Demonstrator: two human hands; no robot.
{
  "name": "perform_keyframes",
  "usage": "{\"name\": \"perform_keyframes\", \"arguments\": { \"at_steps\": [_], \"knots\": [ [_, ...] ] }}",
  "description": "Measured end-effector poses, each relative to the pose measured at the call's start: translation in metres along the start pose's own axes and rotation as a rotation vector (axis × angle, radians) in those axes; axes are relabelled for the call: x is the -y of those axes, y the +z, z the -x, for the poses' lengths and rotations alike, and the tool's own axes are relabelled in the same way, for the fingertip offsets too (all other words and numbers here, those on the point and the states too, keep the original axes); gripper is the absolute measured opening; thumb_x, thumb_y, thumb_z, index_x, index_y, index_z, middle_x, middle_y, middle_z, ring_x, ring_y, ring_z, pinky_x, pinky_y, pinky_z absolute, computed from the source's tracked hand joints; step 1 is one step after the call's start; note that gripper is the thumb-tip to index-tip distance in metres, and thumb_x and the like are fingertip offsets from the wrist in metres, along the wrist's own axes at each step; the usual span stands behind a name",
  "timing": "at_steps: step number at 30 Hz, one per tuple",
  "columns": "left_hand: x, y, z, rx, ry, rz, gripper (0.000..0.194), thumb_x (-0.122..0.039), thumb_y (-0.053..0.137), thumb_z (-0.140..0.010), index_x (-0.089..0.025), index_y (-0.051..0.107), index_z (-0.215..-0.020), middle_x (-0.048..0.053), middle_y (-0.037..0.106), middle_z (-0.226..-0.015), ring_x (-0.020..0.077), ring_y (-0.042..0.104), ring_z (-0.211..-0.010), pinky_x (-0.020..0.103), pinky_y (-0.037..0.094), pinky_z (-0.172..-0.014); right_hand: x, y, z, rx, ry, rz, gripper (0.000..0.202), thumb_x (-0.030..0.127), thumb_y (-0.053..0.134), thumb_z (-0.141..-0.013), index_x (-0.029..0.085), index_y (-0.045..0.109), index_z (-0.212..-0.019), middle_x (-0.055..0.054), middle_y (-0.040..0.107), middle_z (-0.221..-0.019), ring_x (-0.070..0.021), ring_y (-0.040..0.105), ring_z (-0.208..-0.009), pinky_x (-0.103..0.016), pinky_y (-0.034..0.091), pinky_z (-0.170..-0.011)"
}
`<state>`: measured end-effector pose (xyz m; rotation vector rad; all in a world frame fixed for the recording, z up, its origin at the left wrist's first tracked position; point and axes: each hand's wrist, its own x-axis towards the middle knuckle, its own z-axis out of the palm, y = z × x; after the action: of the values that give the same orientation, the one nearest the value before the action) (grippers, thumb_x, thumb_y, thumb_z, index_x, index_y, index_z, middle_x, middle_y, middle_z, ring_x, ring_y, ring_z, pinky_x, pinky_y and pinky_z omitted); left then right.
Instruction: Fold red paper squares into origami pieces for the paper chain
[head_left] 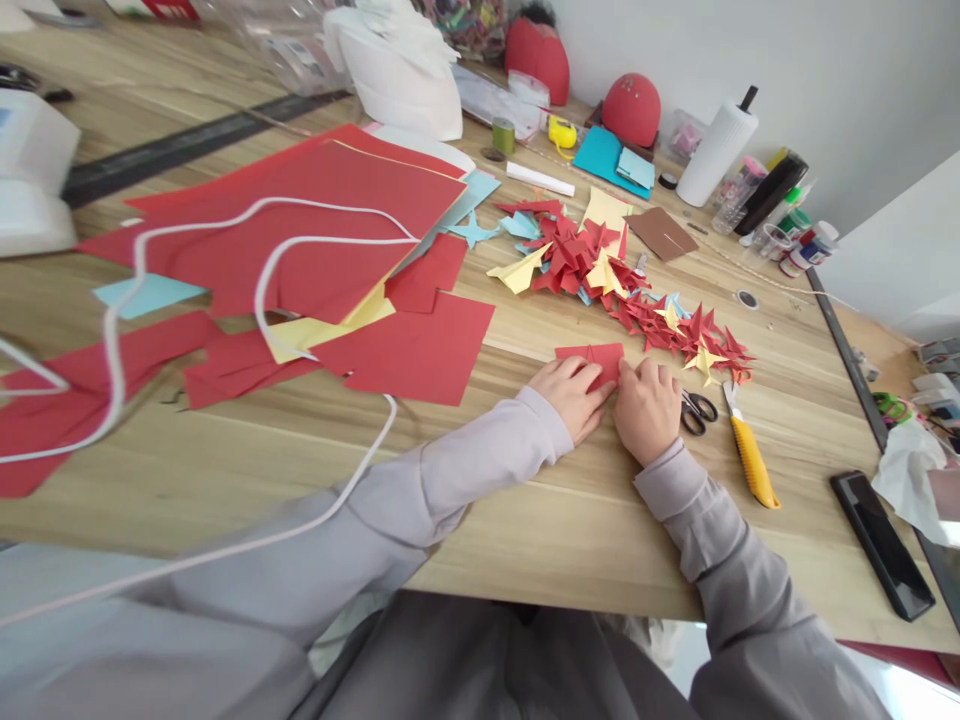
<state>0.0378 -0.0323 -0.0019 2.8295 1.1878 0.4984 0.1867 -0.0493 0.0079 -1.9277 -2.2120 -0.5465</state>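
Note:
A small red sheet of paper (596,353) with a crease lies on the wooden table in front of me. My left hand (572,395) holds its lower left part, fingers bent over it and pressed together. Curled at the paper's right edge, my right hand (648,408) pinches the corner between thumb and fingers. Black-handled scissors (697,412) lie just right of that hand, partly hidden by it. A yellow utility knife (752,455) is further right. Behind the paper spreads a pile of folded red, yellow and blue paper shapes (577,258).
Large red sheets (300,215) and cut pieces are stacked at left, with a white cable (274,203) looping over them. A black phone (881,543) lies at right. Along the wall stand a white bottle (718,152), a yellow tape measure (561,132) and several small jars.

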Motion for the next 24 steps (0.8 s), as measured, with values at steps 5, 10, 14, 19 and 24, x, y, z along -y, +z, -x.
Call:
{"name": "perform_keyframes", "arguments": {
  "at_steps": [5, 10, 14, 19, 24],
  "knots": [
    [-0.002, 0.000, -0.001, -0.006, -0.009, 0.005, 0.039, -0.034, 0.046, -0.085, -0.021, 0.056, -0.120, 0.011, 0.054, -0.115, 0.0277, 0.044, -0.106, 0.041, 0.038, -0.084, -0.001, 0.001, -0.006, 0.121, 0.062, 0.019, 0.036, 0.022, 0.045, -0.085, 0.021, 0.054, -0.119, -0.012, 0.055, -0.096, -0.0257, 0.044, -0.087, -0.037, 0.029, -0.071],
    [-0.002, 0.000, -0.001, -0.015, -0.011, 0.004, 0.039, -0.034, 0.046, -0.084, -0.021, 0.058, -0.119, 0.011, 0.055, -0.115, 0.0283, 0.044, -0.106, 0.042, 0.038, -0.085, -0.007, 0.006, -0.009, 0.113, 0.113, -0.047, 0.036, 0.021, 0.041, -0.087, 0.021, 0.055, -0.120, -0.011, 0.055, -0.094, -0.0249, 0.044, -0.086, -0.036, 0.030, -0.071],
    [-0.001, 0.002, -0.001, -0.018, 0.000, 0.013, 0.039, -0.034, 0.044, -0.085, -0.021, 0.057, -0.119, 0.011, 0.055, -0.115, 0.0287, 0.045, -0.105, 0.043, 0.038, -0.083, -0.008, 0.008, -0.002, 0.049, 0.110, -0.098, 0.033, 0.017, 0.038, -0.086, 0.017, 0.060, -0.112, -0.011, 0.055, -0.090, -0.0243, 0.043, -0.085, -0.035, 0.031, -0.071],
    [0.001, 0.004, -0.001, -0.022, 0.003, 0.015, 0.040, -0.035, 0.044, -0.085, -0.020, 0.057, -0.120, 0.012, 0.055, -0.114, 0.0291, 0.046, -0.104, 0.043, 0.038, -0.083, -0.005, 0.006, 0.002, 0.048, 0.023, -0.049, 0.035, 0.017, 0.045, -0.083, 0.020, 0.060, -0.114, -0.012, 0.054, -0.093, -0.0255, 0.043, -0.086, -0.036, 0.030, -0.070],
    [-0.001, 0.002, -0.001, -0.024, 0.015, 0.002, 0.040, -0.034, 0.044, -0.084, -0.018, 0.057, -0.119, 0.012, 0.056, -0.114, 0.0294, 0.047, -0.105, 0.042, 0.039, -0.084, -0.006, 0.007, -0.007, 0.090, 0.048, -0.035, 0.039, 0.017, 0.046, -0.082, 0.021, 0.057, -0.119, -0.013, 0.055, -0.092, -0.0261, 0.043, -0.084, -0.037, 0.030, -0.068]
  ]
}}
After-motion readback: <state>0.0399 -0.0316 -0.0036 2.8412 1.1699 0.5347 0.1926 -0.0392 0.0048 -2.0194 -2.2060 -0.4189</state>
